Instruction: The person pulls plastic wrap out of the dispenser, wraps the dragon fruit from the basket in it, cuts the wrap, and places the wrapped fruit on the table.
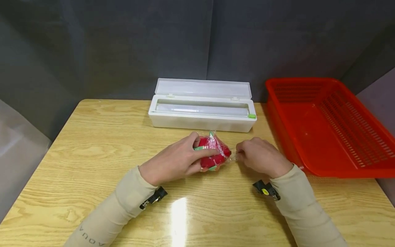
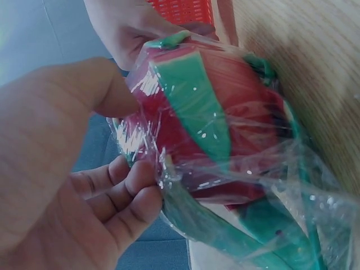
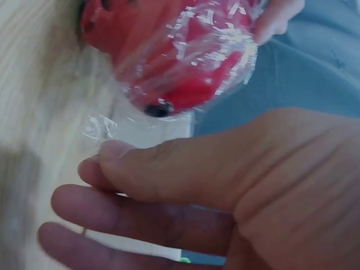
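A red dragon fruit with green scales (image 1: 214, 161) lies over the table, wrapped in clear cling film. My left hand (image 1: 176, 159) holds it from the left, thumb and fingers spread around its sides. In the left wrist view, loose folds of film trail past the green scale tips. To the right of the fruit, my right hand (image 1: 262, 156) pinches a twisted end of the cling film (image 3: 101, 128) between thumb and index finger. The fruit's dark tip (image 3: 158, 108) shows through the film close to that hand.
Behind the hands stands a white film dispenser box (image 1: 200, 121), lid raised, with a film roll (image 1: 202, 109) inside and a green slider (image 1: 252, 116) at its right end. A red plastic basket (image 1: 311, 130) sits at the right. Dark cloth (image 1: 139, 44) hangs behind the table.
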